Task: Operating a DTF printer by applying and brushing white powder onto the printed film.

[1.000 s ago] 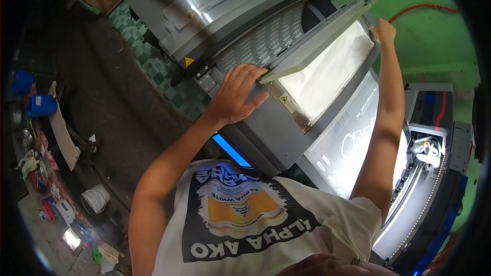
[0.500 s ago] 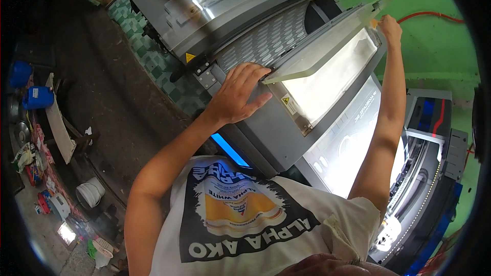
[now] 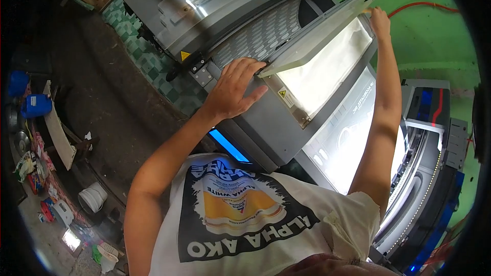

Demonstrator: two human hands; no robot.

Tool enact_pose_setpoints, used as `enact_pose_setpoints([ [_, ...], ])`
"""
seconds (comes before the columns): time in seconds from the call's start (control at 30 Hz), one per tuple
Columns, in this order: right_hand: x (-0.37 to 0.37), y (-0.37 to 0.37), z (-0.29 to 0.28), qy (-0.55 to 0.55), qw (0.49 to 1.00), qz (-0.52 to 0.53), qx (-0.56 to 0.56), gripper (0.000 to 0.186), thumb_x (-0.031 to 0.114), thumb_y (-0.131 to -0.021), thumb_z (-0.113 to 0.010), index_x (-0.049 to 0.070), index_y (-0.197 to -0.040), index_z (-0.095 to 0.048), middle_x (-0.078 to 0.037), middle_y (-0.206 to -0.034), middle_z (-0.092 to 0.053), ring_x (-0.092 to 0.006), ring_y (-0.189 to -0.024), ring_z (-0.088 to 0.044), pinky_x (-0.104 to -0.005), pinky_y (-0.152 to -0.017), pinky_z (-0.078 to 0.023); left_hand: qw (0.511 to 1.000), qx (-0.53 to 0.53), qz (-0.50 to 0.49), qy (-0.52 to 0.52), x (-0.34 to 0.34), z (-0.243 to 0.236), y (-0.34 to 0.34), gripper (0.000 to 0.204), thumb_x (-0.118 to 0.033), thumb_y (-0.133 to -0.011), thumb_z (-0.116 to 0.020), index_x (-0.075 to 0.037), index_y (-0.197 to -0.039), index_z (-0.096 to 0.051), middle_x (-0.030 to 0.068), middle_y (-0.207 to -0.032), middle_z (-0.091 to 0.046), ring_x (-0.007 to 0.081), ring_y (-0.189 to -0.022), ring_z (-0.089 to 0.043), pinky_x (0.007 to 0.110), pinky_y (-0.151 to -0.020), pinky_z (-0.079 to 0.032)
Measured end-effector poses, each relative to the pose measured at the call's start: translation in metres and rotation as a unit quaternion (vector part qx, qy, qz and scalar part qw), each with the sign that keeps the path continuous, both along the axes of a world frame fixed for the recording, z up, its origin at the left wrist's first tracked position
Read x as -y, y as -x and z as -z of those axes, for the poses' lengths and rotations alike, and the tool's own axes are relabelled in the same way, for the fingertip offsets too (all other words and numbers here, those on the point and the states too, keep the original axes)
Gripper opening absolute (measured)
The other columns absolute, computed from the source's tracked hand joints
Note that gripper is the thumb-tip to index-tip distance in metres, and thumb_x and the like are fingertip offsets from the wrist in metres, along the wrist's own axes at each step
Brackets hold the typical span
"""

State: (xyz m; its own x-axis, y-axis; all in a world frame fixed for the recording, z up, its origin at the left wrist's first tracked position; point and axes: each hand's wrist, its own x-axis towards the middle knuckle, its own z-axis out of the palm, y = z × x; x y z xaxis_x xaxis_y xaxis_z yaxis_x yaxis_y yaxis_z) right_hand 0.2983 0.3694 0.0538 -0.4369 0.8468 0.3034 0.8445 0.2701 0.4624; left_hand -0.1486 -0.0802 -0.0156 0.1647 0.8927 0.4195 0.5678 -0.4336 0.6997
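A grey machine (image 3: 271, 138) has a translucent lid (image 3: 317, 36) tilted up over an opening lined with white material (image 3: 330, 69). My left hand (image 3: 235, 87) rests on the lid's near left corner, thumb stretched apart from fingers that bend over the edge. My right hand (image 3: 379, 20) is closed at the lid's far right corner; what lies inside its fingers is too small to make out. Beside the opening are a perforated grey belt (image 3: 255, 36) and a brightly lit sloping panel (image 3: 342, 128). A blue screen (image 3: 227, 144) glows below my left hand.
A curved steel cover (image 3: 204, 15) sits at the top. At right stand a second machine (image 3: 424, 102), a green wall (image 3: 419, 41) and a red hose (image 3: 419, 5). Blue jugs (image 3: 36, 106), a board (image 3: 60, 133) and a white bucket (image 3: 92, 199) lie to the left.
The view has shifted slightly. My right hand is a little higher at the lid's corner; my left hand stays on its corner. The white carriage in the right-hand machine slid downward out of sight.
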Motion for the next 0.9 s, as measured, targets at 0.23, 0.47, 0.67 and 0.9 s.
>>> enact_pose_setpoints([
  [0.23, 0.029, -0.065, 0.012, 0.028, 0.999, 0.018, -0.028, 0.039, 0.006, -0.088, -0.054, 0.019, -0.116, -0.077, -0.014, -0.112, -0.072, -0.0376, -0.102, -0.071, -0.0497, -0.086, -0.058, 1.000, 0.008, -0.009, -0.017, 0.001, -0.001, 0.000, 0.053, -0.042, -0.102, -0.062, -0.005, -0.139, -0.055, 0.0177, -0.132, -0.059, 0.0374, -0.126, -0.054, 0.051, -0.111, -0.039],
  [0.47, 0.081, -0.018, 0.010, 0.100, 0.984, 0.146, -0.038, 0.031, 0.024, -0.089, -0.059, 0.012, -0.111, -0.077, -0.018, -0.111, -0.075, -0.0413, -0.102, -0.072, -0.0496, -0.087, -0.058, 1.000, 0.012, -0.010, -0.023, 0.002, 0.001, 0.002, 0.053, -0.044, -0.103, -0.061, -0.005, -0.139, -0.055, 0.0176, -0.133, -0.059, 0.0372, -0.126, -0.053, 0.051, -0.111, -0.039],
  [0.67, 0.097, 0.025, -0.012, 0.052, 0.988, 0.137, -0.042, 0.026, 0.021, -0.088, -0.059, 0.006, -0.102, -0.073, -0.020, -0.104, -0.075, -0.0446, -0.095, -0.072, -0.0525, -0.083, -0.059, 1.000, -0.004, -0.016, -0.022, 0.002, 0.006, 0.001, 0.056, -0.048, -0.102, -0.060, -0.006, -0.139, -0.055, 0.0175, -0.133, -0.059, 0.0363, -0.126, -0.054, 0.051, -0.111, -0.040],
  [0.9, 0.072, 0.011, 0.015, 0.009, 0.996, 0.091, -0.018, 0.018, 0.013, -0.090, -0.057, 0.005, -0.098, -0.071, -0.021, -0.101, -0.074, -0.0422, -0.092, -0.073, -0.0523, -0.077, -0.059, 1.000, 0.013, 0.006, -0.024, 0.001, 0.000, -0.003, 0.053, -0.044, -0.103, -0.058, -0.007, -0.141, -0.054, 0.0182, -0.136, -0.057, 0.0392, -0.130, -0.052, 0.053, -0.114, -0.038],
])
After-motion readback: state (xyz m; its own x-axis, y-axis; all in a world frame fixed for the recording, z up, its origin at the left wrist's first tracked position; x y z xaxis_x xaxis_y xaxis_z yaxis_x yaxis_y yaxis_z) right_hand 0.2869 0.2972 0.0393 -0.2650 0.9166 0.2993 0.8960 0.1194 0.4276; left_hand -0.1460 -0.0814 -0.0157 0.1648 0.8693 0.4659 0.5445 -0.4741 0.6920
